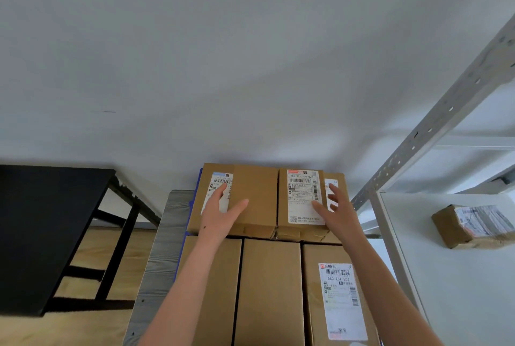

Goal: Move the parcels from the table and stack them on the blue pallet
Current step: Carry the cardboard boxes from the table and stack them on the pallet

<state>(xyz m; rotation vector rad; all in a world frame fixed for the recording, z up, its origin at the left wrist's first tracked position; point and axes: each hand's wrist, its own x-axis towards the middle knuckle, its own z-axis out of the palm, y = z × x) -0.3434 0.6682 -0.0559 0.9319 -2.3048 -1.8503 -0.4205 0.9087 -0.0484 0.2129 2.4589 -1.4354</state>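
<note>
Hands lay flat & apart, gripping nothing: left hand (pixel 220 220) on left upper box (pixel 259 192), right hand (pixel 337 211) on right upper box (pixel 284 206), both dead ahead, long axes twd wall (pixel 250 66).

Cardboard parcels (pixel 269 290) stacked on the blue pallet (pixel 190 210)

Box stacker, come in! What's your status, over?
Left hand open on left top parcel. Right hand open on right top parcel. Both stacked on blue pallet. Nothing blocking.
</note>
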